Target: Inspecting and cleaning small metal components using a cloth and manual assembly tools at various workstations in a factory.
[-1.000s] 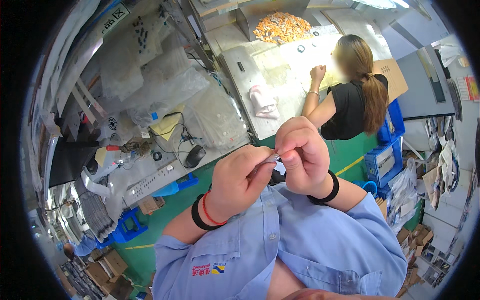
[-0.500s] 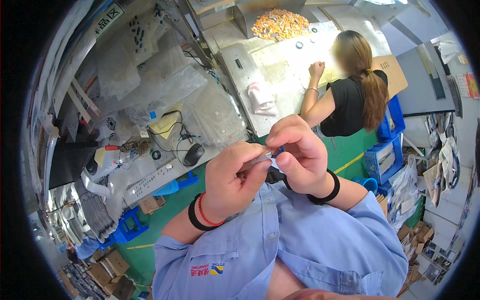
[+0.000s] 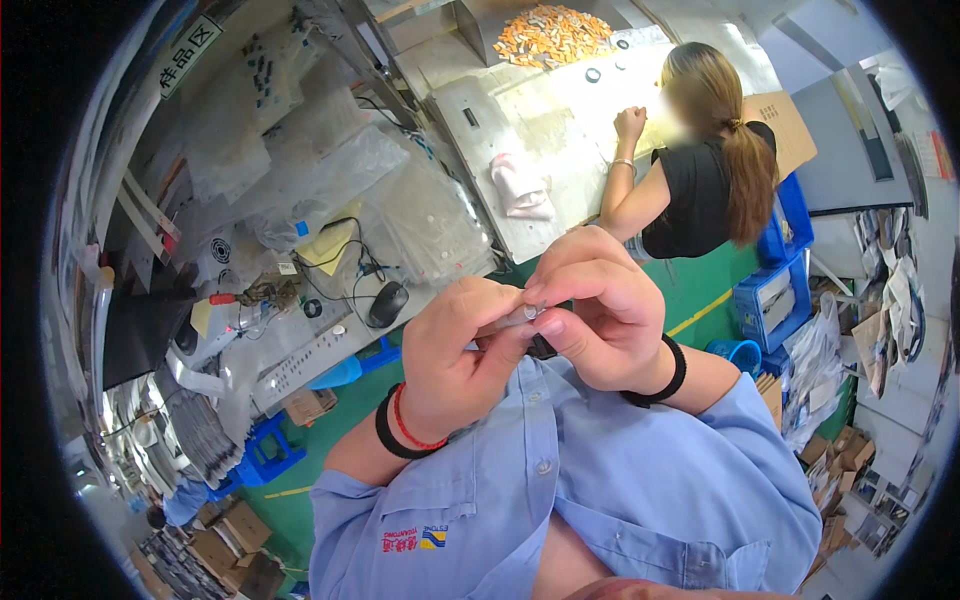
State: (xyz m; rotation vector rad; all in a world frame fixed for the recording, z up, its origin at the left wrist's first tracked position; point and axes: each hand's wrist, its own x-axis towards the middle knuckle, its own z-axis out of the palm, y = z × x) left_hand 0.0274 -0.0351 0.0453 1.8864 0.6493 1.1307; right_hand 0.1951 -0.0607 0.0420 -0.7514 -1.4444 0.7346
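Observation:
Both my hands are raised together in front of my chest. My left hand (image 3: 458, 345) is closed in a pinch on a small greyish, partly see-through tube-like piece (image 3: 527, 313); its exact kind is too small to tell. My right hand (image 3: 602, 318) curls in from the other side, thumb and forefinger pressed to the end of the same piece. Most of the piece is hidden behind my fingers.
On the left bench lie clear plastic bags (image 3: 425, 225), cables and a black mouse (image 3: 388, 304). A co-worker (image 3: 705, 190) sits at the far table beside a pile of orange and white pieces (image 3: 552, 36) and a white cloth (image 3: 521, 187). Blue crates (image 3: 770, 305) stand at the right.
My right thumb and forefinger have come closer onto the end of the small piece. A dark blue bit seen between the right fingers no longer shows. The whole view has shifted slightly.

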